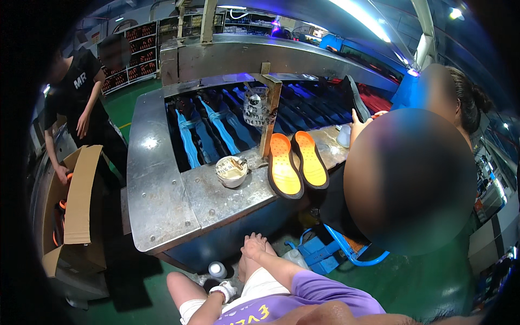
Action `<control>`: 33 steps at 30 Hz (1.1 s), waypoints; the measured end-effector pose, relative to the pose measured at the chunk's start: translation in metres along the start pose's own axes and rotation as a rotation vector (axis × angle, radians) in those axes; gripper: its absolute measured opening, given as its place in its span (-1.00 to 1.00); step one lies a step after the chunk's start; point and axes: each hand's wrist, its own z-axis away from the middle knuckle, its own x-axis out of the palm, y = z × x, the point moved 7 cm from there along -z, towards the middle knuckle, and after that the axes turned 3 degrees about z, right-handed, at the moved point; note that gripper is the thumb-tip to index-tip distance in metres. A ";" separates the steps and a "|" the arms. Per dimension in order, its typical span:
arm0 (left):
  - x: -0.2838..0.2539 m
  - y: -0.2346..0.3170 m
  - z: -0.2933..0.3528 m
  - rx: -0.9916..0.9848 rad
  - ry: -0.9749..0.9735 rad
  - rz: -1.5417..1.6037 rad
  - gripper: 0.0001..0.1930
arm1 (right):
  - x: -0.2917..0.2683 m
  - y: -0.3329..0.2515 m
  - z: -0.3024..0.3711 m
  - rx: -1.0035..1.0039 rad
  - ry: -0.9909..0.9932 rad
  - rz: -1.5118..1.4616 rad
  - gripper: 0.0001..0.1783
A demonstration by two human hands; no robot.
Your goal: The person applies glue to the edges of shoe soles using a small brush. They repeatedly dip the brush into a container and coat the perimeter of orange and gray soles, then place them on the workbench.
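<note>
Lower centre: left hand (229, 291) over the lap, partly hidden, with something white at it, glove or cloth unclear; cannot tell how far curled or whether gripping anything. Just above, right hand (253, 247) laid on the bare knee, palm down, fingers loosely extended, holding nothing. Near the left hand, on the floor side, a white bottle (217, 269).

Next out, centre: metal desk (162, 200). On it, a round tin (233, 183) with pale contents and a stick or brush. Right of the tin, beside a wooden post (270, 116), a pair of soles (285, 170), orange-yellow inside, black walls, side by side, insides up, out of both hands. Probably light, rubbery, bendy, grippy, not fragile; best held by the black side walls around mid-length, clear of the inner faces.

Right of centre: co-worker's hand (358, 127) on a dark sole (355, 96). Behind the desk top: blue strips (187, 138). Upper left: another co-worker (81, 103), reaching into a cardboard box (82, 200). Farthest, racks (142, 51) of orange-and-dark goods.
</note>
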 end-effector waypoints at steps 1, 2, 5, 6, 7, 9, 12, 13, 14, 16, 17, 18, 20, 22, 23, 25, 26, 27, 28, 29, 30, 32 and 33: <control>-0.020 0.041 0.031 -0.021 -0.045 -0.058 -0.41 | 0.013 0.023 0.001 0.041 -0.021 0.000 -0.38; -0.025 0.040 0.040 -0.033 -0.046 -0.076 -0.41 | 0.012 0.017 0.001 0.034 -0.016 -0.005 -0.38; -0.029 0.046 0.049 -0.065 -0.047 -0.076 -0.40 | 0.014 0.017 0.001 0.042 -0.017 -0.005 -0.38; -0.028 0.043 0.046 -0.058 -0.037 -0.066 -0.40 | 0.014 0.014 0.001 0.035 -0.020 -0.006 -0.38; -0.021 0.032 0.038 -0.051 -0.026 -0.055 -0.40 | 0.013 0.010 0.002 0.027 -0.023 -0.007 -0.38; 0.001 -0.003 0.006 -0.011 0.008 -0.019 -0.40 | 0.007 -0.003 0.002 -0.001 -0.021 -0.016 -0.38; 0.006 0.000 0.001 -0.045 -0.035 -0.027 -0.41 | 0.009 0.005 0.002 0.005 -0.070 -0.037 -0.35; 0.002 0.007 0.005 -0.035 -0.040 -0.035 -0.41 | 0.010 0.009 0.001 0.009 -0.090 -0.046 -0.33; -0.001 0.013 0.010 -0.027 -0.045 -0.043 -0.41 | 0.012 0.012 0.001 0.016 -0.099 -0.041 -0.33; -0.006 0.016 0.012 -0.020 -0.037 -0.044 -0.41 | 0.014 0.013 0.000 0.016 -0.108 -0.029 -0.33; -0.005 0.014 0.009 -0.019 -0.031 -0.041 -0.41 | 0.013 0.014 -0.001 0.021 -0.079 -0.028 -0.34; -0.002 0.010 0.006 -0.023 -0.025 -0.033 -0.41 | 0.012 0.011 -0.001 0.020 -0.052 -0.025 -0.36; 0.002 0.001 -0.002 -0.045 -0.012 -0.018 -0.41 | 0.009 0.008 -0.001 0.020 -0.024 -0.023 -0.37; 0.003 0.003 -0.001 -0.070 -0.038 -0.040 -0.41 | 0.008 0.009 0.001 0.030 -0.032 -0.026 -0.38; 0.003 0.004 0.000 -0.079 -0.050 -0.019 -0.41 | 0.009 0.011 0.001 0.030 -0.063 -0.030 -0.36; 0.005 0.004 -0.001 -0.098 -0.067 0.024 -0.42 | 0.006 0.011 0.002 0.026 -0.122 -0.039 -0.34; 0.005 0.004 0.000 -0.091 -0.058 0.026 -0.42 | 0.008 0.011 0.002 0.027 -0.099 -0.035 -0.35; 0.008 -0.002 -0.003 -0.084 -0.042 0.028 -0.42 | 0.006 0.008 0.002 0.024 -0.070 -0.030 -0.36; 0.011 -0.009 -0.010 -0.079 -0.020 0.034 -0.43 | 0.004 0.004 0.001 0.015 -0.038 -0.025 -0.37; 0.015 -0.021 -0.018 -0.050 -0.039 -0.015 -0.42 | -0.002 -0.005 -0.001 0.000 -0.035 -0.031 -0.36; 0.012 -0.008 -0.014 -0.048 -0.047 -0.032 -0.42 | 0.003 0.004 0.000 0.018 -0.045 -0.031 -0.36; -0.005 0.024 0.014 -0.048 -0.067 -0.074 -0.42 | 0.014 0.023 0.001 0.055 -0.064 -0.030 -0.36; -0.004 0.018 0.013 -0.045 -0.068 -0.082 -0.43 | 0.010 0.017 0.001 0.044 -0.060 -0.032 -0.36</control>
